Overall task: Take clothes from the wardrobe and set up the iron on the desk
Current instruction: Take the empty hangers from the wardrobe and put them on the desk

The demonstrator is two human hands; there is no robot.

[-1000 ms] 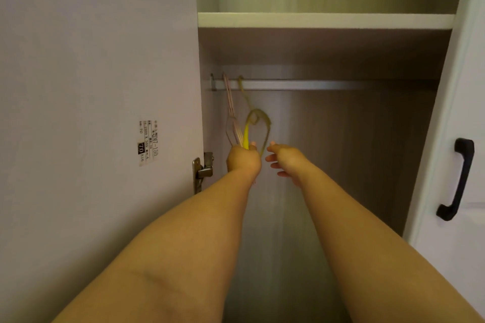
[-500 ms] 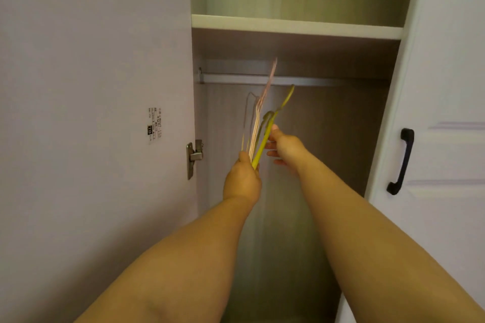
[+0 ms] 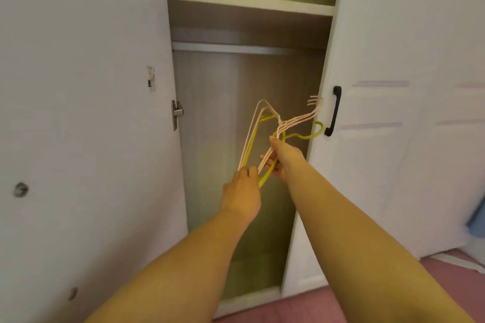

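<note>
A bunch of bare clothes hangers [image 3: 265, 128], several pale pink and one yellow-green, is held in front of the open wardrobe [image 3: 249, 2]. My left hand [image 3: 242, 191] grips the lower bars of the bunch. My right hand [image 3: 284, 158] is closed on the hangers just below their necks, and the hooks point right toward the door handle. The rail [image 3: 231, 48] inside the wardrobe is bare, and no clothes show in the compartment.
The open left door [image 3: 84, 113] carries a metal hinge [image 3: 176, 113] on its inner edge. The shut right door [image 3: 406, 86] has a black handle [image 3: 333, 110]. A pink floor [image 3: 446, 278] lies at the lower right, with something blue [image 3: 477, 220] at the right edge.
The hangers came off the rail and were lowered and swung to the right. My right hand closed on them. The view tilted down, showing the wardrobe's base and the floor.
</note>
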